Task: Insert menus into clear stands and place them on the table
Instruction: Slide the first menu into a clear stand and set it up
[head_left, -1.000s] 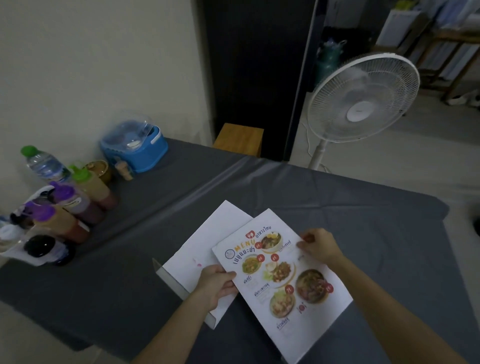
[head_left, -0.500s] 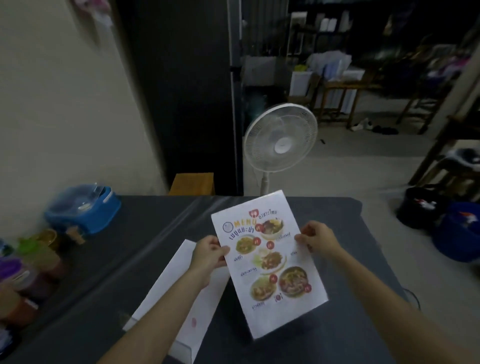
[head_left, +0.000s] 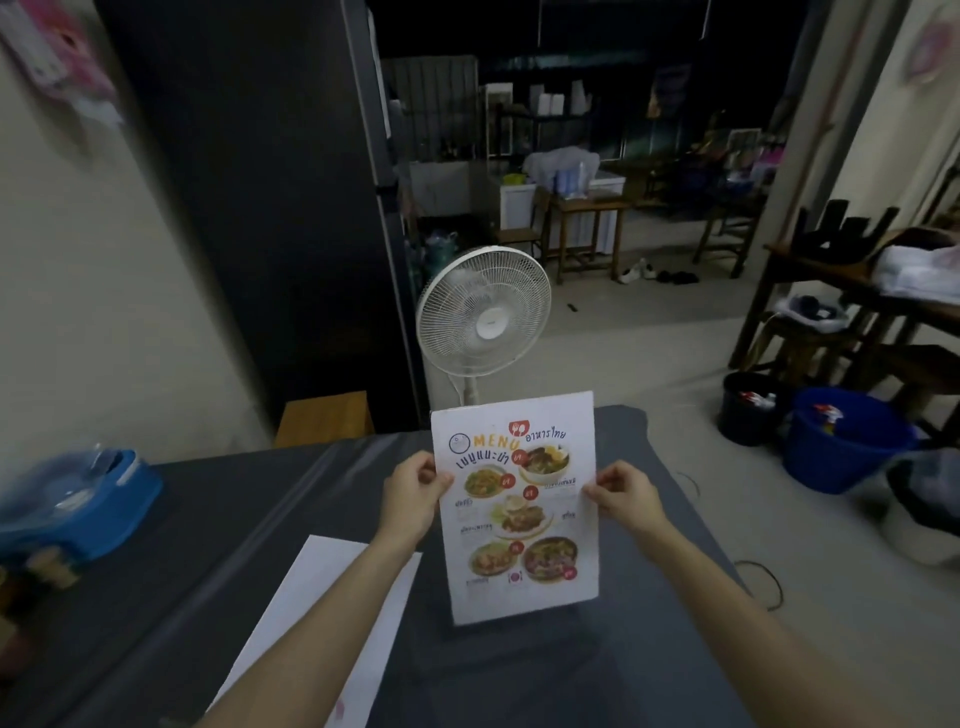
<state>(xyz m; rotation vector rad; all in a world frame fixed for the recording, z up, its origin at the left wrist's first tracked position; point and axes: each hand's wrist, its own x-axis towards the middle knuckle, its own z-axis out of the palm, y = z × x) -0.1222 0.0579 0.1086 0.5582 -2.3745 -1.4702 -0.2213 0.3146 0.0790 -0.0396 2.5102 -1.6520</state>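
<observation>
A printed menu sheet (head_left: 519, 514) with food photos is held upright above the grey table (head_left: 249, 519). My left hand (head_left: 410, 493) pinches its left edge and my right hand (head_left: 623, 493) pinches its right edge. A clear stand with a white sheet in it (head_left: 322, 613) lies flat on the table under my left forearm, which hides part of it.
A blue container with a clear lid (head_left: 78, 499) sits at the table's left edge. A white pedestal fan (head_left: 483, 317) stands just beyond the table's far edge, beside a wooden stool (head_left: 324, 418). Blue and black buckets (head_left: 841, 441) sit on the floor to the right.
Both hands lifted the menu off the table and turned it upright and square to me. The view tilted up, so the sauce bottles at left dropped out of sight.
</observation>
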